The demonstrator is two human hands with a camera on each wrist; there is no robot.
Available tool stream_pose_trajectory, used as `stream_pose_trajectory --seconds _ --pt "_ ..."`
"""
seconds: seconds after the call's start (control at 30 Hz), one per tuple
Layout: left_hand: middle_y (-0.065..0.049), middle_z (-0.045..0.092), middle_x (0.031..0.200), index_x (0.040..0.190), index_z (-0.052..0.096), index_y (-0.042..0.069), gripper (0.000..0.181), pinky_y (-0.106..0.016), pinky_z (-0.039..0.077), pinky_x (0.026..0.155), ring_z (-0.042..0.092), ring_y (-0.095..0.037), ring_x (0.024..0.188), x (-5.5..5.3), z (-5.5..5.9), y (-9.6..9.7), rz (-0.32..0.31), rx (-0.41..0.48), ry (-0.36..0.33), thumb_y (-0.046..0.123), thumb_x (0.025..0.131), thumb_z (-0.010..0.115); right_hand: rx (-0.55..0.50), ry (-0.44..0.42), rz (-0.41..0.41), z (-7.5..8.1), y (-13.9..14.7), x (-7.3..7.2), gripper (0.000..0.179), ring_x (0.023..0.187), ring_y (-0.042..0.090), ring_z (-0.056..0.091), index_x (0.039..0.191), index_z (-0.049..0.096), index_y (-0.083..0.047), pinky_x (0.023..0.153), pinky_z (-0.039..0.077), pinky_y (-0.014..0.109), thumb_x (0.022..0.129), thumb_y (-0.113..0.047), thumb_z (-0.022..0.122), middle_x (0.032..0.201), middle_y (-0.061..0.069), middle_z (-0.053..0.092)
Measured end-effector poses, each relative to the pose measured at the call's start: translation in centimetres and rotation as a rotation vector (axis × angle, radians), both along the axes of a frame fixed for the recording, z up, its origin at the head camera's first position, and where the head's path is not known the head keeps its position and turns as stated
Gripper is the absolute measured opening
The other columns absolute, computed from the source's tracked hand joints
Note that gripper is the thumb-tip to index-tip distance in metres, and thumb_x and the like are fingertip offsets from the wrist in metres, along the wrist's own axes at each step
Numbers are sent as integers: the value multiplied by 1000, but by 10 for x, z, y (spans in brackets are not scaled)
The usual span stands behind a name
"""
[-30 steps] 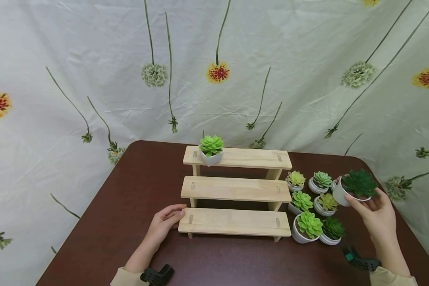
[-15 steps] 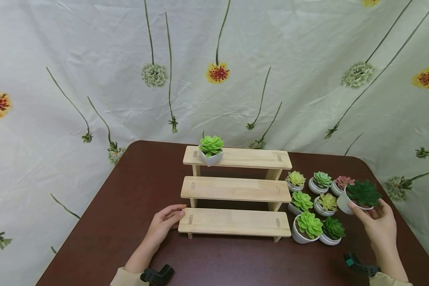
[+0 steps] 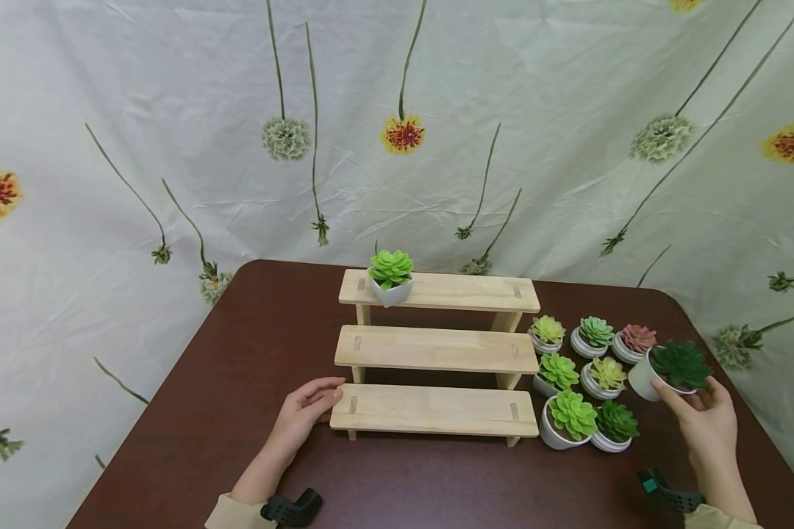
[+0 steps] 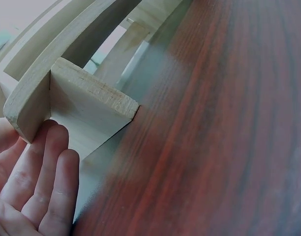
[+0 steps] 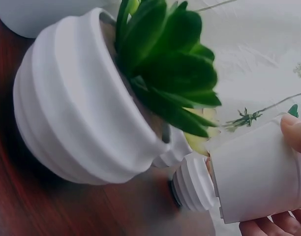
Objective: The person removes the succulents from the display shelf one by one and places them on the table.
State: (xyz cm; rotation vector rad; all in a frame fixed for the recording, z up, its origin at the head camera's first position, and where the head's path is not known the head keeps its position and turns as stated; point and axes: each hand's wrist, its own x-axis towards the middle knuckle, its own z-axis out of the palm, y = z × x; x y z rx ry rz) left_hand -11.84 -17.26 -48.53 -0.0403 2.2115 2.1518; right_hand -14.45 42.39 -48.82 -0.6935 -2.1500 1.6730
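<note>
At the right of the head view, my right hand [image 3: 711,422] grips a white pot [image 3: 643,380] holding a dark green succulent [image 3: 681,364], thumb on one side and fingers on the other. The right wrist view shows this smooth white pot [image 5: 258,172] tilted, above the table. My left hand [image 3: 306,408] pinches the left end of the lowest board of a three-step wooden shelf [image 3: 433,410]. In the left wrist view, the fingers [image 4: 45,177] curl under that board's end, beside its leg [image 4: 91,108]. A bright green succulent [image 3: 392,278] in a white pot stands on the top step's left part.
Several potted succulents crowd the table right of the shelf, including a pink one [image 3: 637,339], a bright green one [image 3: 572,416] and a dark green one [image 3: 617,422] in a ribbed pot. A flower-print cloth [image 3: 397,191] hangs behind the dark red table [image 3: 251,330].
My right hand has moved slightly right and toward me with the potted succulent, bringing the pink succulent behind it into fuller view. My left hand and the shelf have stayed put.
</note>
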Motion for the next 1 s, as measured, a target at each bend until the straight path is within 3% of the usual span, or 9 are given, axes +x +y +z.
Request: stream_pose_trajectory --seconds 0.13,0.23,0.33,0.57,0.7,0.87,1.0 --pt "-16 66 106 120 59 -3 36 -30 54 73 64 -14 89 0 -1 0 3 3 0 16 90 64 11 -62 -38 3 -1 0 93 103 -1 49 149 22 -21 72 43 8 76 -33 79 122 -9 46" --pt "-16 66 105 120 60 -3 36 -30 54 73 64 -14 90 0 -1 0 3 0 -1 17 90 64 -66 5 -50 1 0 0 87 92 -5 51 144 34 -20 61 40 5 73 -26 82 109 -16 49" --pt "-15 66 105 120 60 -3 36 -29 54 73 64 -14 89 0 -1 0 5 -7 -4 17 90 64 -68 16 -39 3 -1 3 84 87 -7 51 143 36 -19 59 41 5 73 -24 82 105 -16 49" --pt "-15 66 105 120 60 -3 36 -29 54 72 64 -14 89 0 0 -1 6 -3 -1 17 90 64 72 -127 -36 29 -26 14 86 85 -9 45 148 24 -11 60 39 5 81 -31 74 108 -14 44" --pt "-15 66 105 120 60 -3 36 -29 54 72 64 -13 89 0 0 -1 5 0 -1 16 90 64 81 -150 -23 38 -38 18 85 85 -9 44 148 22 -7 60 40 5 83 -27 72 109 -12 43" --pt "-14 67 105 120 59 -3 37 -29 54 72 64 -14 89 0 0 0 4 5 -4 16 90 65 96 -122 12 33 -43 20 70 78 -12 47 139 32 -6 60 43 8 84 -19 72 101 -13 45" --pt "-14 67 104 120 60 -3 37 -29 54 72 64 -14 89 0 0 0 5 -1 -5 17 89 65 65 -105 25 27 -41 19 78 79 -12 46 144 25 -4 61 43 7 83 -18 72 103 -13 43"
